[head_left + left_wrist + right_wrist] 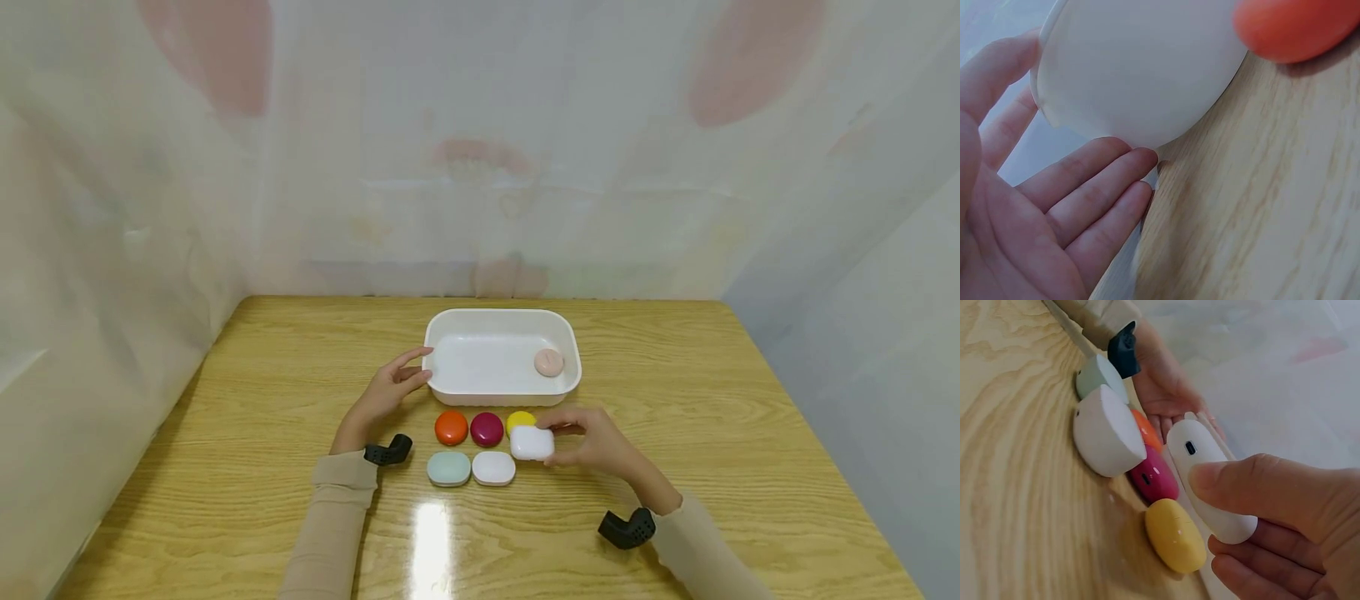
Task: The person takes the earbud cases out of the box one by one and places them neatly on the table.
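Observation:
A white rounded earbud case (1210,487) with a charging port is pinched between the thumb and fingers of my right hand (596,442), raised over the yellow case (1175,534). My left hand (386,390) holds the left end of a white plastic basin (501,400), thumb and fingers at its rim and several fingers against its outer wall (1141,75). Inside the basin, at the right, lies a pale pink round case (548,362). In front of it, an orange case (451,427) and a dark magenta case (487,429) line up with the yellow one.
Nearer me, a mint green case (448,469) and a pale white case (493,468) lie side by side on the wooden table (750,467). Printed curtain-like sheeting (480,225) hangs behind the table and on both sides.

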`<state>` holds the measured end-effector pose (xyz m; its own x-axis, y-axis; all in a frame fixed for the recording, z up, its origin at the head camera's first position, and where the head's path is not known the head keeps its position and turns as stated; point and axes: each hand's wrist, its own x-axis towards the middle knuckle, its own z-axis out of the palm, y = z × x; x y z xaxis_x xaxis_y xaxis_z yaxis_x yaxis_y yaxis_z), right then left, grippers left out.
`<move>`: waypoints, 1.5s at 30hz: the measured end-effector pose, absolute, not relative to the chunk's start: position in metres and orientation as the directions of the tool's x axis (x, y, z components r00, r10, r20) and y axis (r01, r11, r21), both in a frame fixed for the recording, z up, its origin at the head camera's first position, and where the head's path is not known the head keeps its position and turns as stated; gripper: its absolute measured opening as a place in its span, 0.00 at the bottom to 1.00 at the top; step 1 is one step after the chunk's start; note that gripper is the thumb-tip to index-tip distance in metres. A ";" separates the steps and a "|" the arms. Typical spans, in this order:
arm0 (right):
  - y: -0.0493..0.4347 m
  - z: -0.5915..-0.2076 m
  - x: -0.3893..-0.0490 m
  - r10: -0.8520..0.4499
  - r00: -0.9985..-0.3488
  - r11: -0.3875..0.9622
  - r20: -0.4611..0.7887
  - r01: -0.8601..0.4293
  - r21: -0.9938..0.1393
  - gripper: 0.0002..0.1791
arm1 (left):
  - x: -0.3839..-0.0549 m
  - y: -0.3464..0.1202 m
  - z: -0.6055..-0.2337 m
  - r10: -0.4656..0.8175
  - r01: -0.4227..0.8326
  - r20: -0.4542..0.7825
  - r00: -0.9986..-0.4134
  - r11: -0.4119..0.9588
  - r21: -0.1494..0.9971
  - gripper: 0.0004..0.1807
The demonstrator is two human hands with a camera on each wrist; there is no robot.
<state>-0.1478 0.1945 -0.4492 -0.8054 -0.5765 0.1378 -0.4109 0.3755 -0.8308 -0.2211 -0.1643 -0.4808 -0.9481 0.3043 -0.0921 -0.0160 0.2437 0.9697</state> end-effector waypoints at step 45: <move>0.203 -0.468 -0.154 -0.389 -0.881 0.409 0.271 -0.428 -0.806 0.11 | -0.217 -0.182 -0.474 0.300 -0.035 -0.129 -0.945 0.298 0.954 0.32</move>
<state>-0.1535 0.2025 -0.4677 -0.8807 -0.3887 0.2707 -0.4281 0.4090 -0.8059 -0.2172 -0.1822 -0.4739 -0.9453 0.2998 -0.1288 -0.0353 0.2985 0.9538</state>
